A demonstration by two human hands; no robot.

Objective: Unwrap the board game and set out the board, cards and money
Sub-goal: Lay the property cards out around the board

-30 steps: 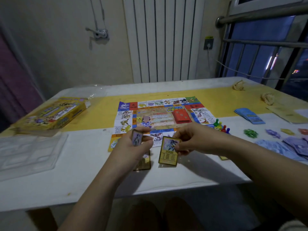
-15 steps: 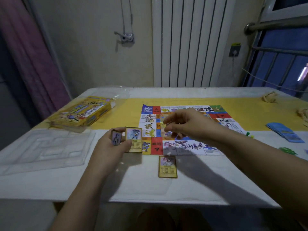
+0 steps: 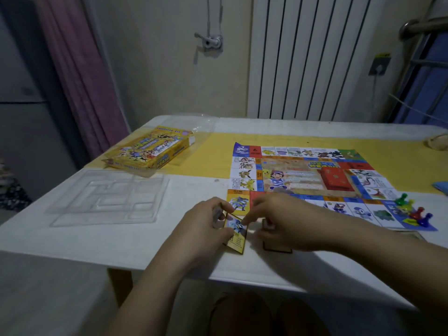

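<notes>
The colourful game board [image 3: 303,175] lies unfolded on the table, with a red card stack [image 3: 335,178] on its centre. My left hand [image 3: 206,229] is near the table's front edge, just below the board's near-left corner. It is shut on a small stack of cards [image 3: 216,213] and a yellow-framed card [image 3: 236,237] that tilts towards me. My right hand [image 3: 278,221] is beside it, fingertips pinching that yellow card's upper edge. Another dark-edged card [image 3: 276,249] lies flat on the table, mostly hidden under my right hand.
The yellow game box [image 3: 150,151] and clear wrap [image 3: 201,127] sit at the back left. A clear plastic insert tray [image 3: 109,197] lies in front of them. Coloured pawns [image 3: 412,210] stand on the board's near-right corner. Blue cards [image 3: 441,185] show at the right edge.
My right hand has come back from over the board to the yellow card in my left hand. The card laid down earlier is now under my right hand.
</notes>
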